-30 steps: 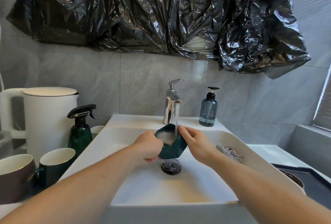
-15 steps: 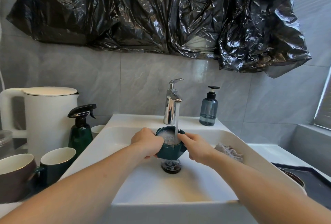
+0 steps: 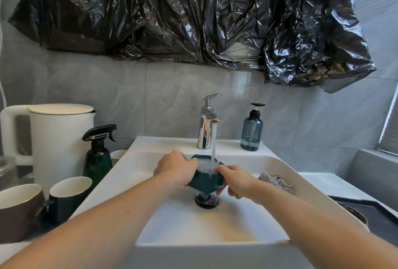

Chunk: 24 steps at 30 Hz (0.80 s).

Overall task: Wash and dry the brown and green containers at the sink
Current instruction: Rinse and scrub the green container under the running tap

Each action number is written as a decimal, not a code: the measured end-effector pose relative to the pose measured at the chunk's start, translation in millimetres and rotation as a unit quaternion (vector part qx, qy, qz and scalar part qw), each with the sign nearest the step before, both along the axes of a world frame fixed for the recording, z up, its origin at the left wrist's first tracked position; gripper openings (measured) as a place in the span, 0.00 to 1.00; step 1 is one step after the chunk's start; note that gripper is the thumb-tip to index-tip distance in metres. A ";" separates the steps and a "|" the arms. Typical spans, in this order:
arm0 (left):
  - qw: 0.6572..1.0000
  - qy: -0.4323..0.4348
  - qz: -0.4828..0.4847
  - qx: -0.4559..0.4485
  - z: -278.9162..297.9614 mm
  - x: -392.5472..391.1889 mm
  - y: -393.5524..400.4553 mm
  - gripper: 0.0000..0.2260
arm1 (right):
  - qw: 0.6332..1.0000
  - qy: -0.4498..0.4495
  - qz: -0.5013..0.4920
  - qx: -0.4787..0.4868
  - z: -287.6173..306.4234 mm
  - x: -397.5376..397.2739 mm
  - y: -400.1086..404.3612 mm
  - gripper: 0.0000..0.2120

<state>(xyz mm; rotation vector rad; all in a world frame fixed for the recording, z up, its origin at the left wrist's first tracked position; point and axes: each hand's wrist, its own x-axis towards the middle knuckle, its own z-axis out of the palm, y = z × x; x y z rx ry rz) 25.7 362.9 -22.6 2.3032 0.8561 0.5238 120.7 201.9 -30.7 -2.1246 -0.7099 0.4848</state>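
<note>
A dark green container (image 3: 203,181) sits upright between both hands above the drain (image 3: 206,201) of the white sink (image 3: 277,167). Water streams from the chrome tap (image 3: 207,122) into it, and foam fills it to the rim. My left hand (image 3: 175,167) grips its left side. Its right rim is held by my right hand (image 3: 235,179). A brown cup (image 3: 18,210) and a green cup (image 3: 69,195) stand on the counter at the left.
A green spray bottle (image 3: 98,154) and a white kettle (image 3: 53,139) stand left of the sink. A blue soap dispenser (image 3: 251,131) is behind the basin. A grey cloth (image 3: 276,181) lies on the sink's right rim. A dark tray (image 3: 370,212) sits at the right.
The green container has been tipped from a tilt to upright under the stream and has filled with foamy water. Both hands kept their hold.
</note>
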 end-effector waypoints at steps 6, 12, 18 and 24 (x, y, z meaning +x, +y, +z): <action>0.999 0.017 -0.031 -0.017 -1.5 0.0 1.2 0.18 | 1.000 -0.007 -0.017 -0.007 1.0 0.9 -1.4 0.24; 0.996 0.023 -0.068 -0.048 -0.9 -3.8 -1.5 0.20 | 0.999 -0.018 -0.032 -0.015 3.8 -1.3 -1.7 0.23; 0.995 0.020 -0.080 -0.051 0.5 -4.6 -3.6 0.20 | 0.998 -0.061 -0.031 -0.009 7.6 -6.4 -3.8 0.21; 0.994 0.016 -0.092 -0.051 1.6 -4.8 -4.8 0.16 | 0.996 -0.081 -0.039 0.007 5.9 -4.8 -3.3 0.19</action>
